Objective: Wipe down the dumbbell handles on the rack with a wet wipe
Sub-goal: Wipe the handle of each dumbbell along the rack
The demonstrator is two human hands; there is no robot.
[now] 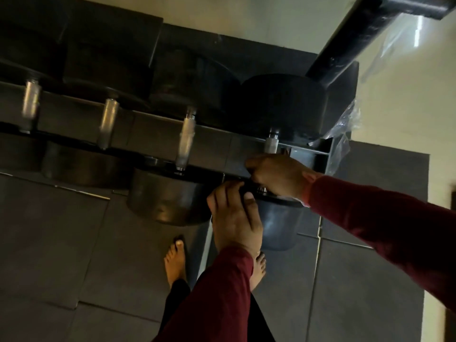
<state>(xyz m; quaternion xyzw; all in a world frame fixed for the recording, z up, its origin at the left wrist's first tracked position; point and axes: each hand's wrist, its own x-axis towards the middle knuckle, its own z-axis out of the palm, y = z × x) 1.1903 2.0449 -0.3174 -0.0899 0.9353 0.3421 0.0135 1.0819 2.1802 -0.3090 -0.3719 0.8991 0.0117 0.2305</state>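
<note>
Several black dumbbells lie in a row on a dark rack, their silver handles pointing toward me. My right hand grips the lower part of the rightmost dumbbell's handle, fingers curled round it. No wet wipe shows; the hand may hide it. My left hand lies on that dumbbell's near head, with fingers and thumb curled over its top rim. The other handles are untouched.
Clear plastic wrap hangs off the rack's right end. A black slanted beam rises at the upper right. My bare feet stand on dark floor mats just in front of the rack. A pale wall lies to the right.
</note>
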